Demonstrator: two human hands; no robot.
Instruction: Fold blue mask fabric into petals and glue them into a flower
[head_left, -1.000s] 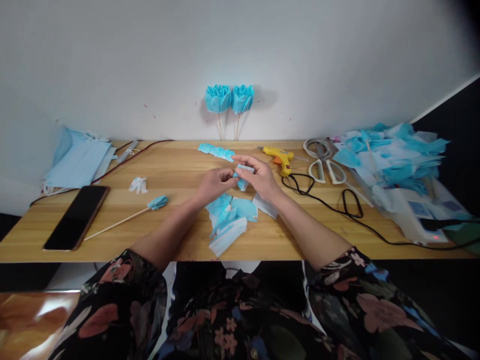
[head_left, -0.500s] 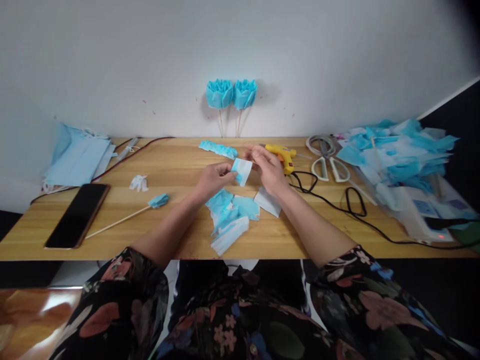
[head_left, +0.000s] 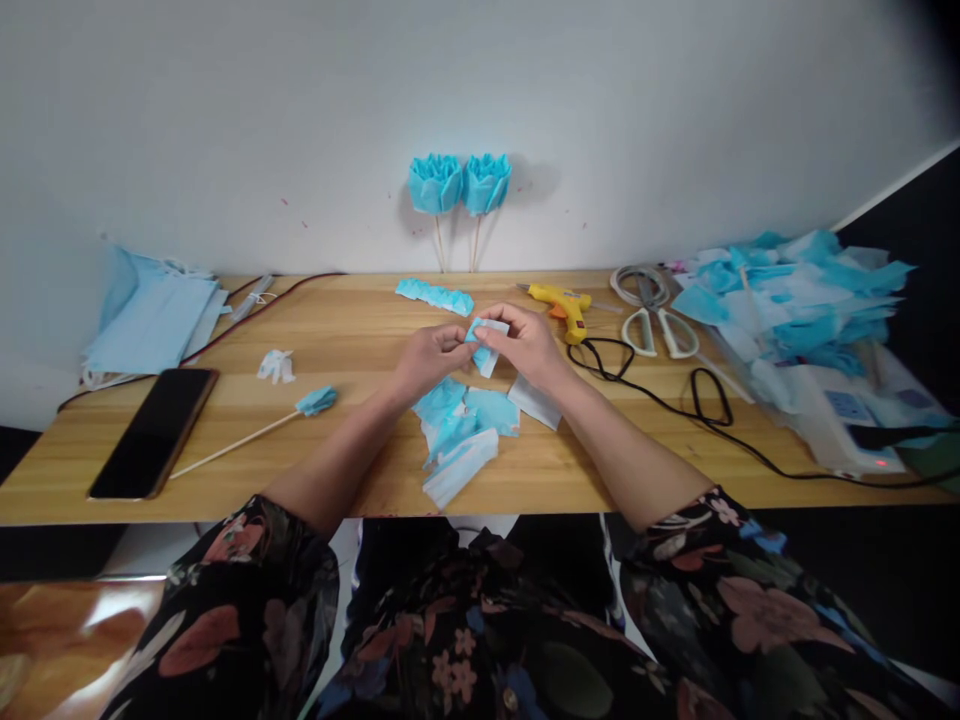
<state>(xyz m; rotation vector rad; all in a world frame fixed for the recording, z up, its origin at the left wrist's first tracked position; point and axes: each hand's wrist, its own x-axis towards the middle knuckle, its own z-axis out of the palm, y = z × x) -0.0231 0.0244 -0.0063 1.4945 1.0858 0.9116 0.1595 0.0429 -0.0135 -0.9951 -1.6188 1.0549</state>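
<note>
The left hand and the right hand both pinch the small blue-white piece; it is to the left of the yellow glue gun, above the wooden table.

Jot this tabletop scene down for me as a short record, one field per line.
Left hand: pinching a blue-and-white piece
Right hand: fingers on the same piece
Nearest the hands: loose blue scraps
Against the wall: two blue flowers on thin sticks
Person's left: dark phone, pleated masks
Person's right: yellow glue gun, scissors, heaped blue and white material
</note>
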